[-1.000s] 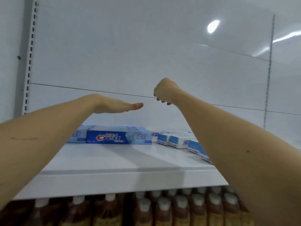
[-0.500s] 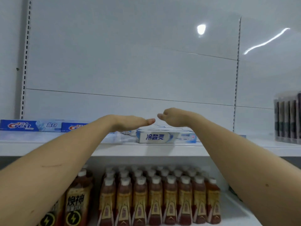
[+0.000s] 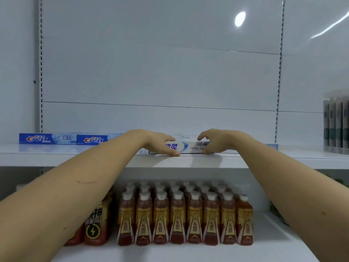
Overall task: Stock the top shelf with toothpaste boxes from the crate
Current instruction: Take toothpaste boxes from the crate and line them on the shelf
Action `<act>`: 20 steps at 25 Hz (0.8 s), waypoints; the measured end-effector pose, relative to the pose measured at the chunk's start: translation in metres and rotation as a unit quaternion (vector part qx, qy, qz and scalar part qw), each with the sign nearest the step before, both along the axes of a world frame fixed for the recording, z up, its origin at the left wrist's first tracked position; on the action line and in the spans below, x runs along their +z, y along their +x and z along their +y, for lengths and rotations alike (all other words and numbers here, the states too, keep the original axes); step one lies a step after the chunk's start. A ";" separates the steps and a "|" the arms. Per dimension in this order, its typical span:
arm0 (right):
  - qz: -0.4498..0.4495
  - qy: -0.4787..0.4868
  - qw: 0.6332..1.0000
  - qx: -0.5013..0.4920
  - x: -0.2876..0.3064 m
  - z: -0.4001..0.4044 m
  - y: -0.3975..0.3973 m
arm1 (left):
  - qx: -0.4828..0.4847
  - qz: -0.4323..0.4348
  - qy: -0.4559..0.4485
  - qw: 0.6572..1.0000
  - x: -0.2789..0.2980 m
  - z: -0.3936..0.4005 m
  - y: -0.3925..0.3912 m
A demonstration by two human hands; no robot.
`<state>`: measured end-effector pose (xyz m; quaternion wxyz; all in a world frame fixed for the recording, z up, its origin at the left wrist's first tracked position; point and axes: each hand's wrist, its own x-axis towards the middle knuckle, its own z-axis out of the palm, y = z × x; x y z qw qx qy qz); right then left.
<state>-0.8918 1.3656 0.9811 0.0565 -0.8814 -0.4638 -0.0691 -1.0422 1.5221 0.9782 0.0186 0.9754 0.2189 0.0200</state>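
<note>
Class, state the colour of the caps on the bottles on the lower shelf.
The caps are white, on brown bottles, clearest in the head view.

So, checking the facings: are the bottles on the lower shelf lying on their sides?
No, the bottles stand upright in rows, caps up, on the lower shelf.

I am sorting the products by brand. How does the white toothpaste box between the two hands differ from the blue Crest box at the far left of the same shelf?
The white toothpaste box is mostly white with dark blue lettering; the blue Crest box is mostly blue. The left hand and the right hand grip the white box, while nothing touches the Crest box. The white box sits nearer the shelf's front edge; the Crest box sits farther back. Both lie flat, long side facing out.
</note>
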 end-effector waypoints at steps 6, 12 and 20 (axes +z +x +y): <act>-0.007 0.025 1.000 0.010 -0.009 0.043 0.016 | -0.019 0.014 0.009 1.000 -0.001 0.034 0.017; -0.009 0.025 1.000 0.015 -0.007 0.103 0.023 | -0.010 0.001 -0.001 1.000 -0.004 0.098 0.029; 0.226 0.164 0.960 -0.012 0.029 0.114 0.034 | -0.027 0.008 -0.027 0.999 0.013 0.167 0.022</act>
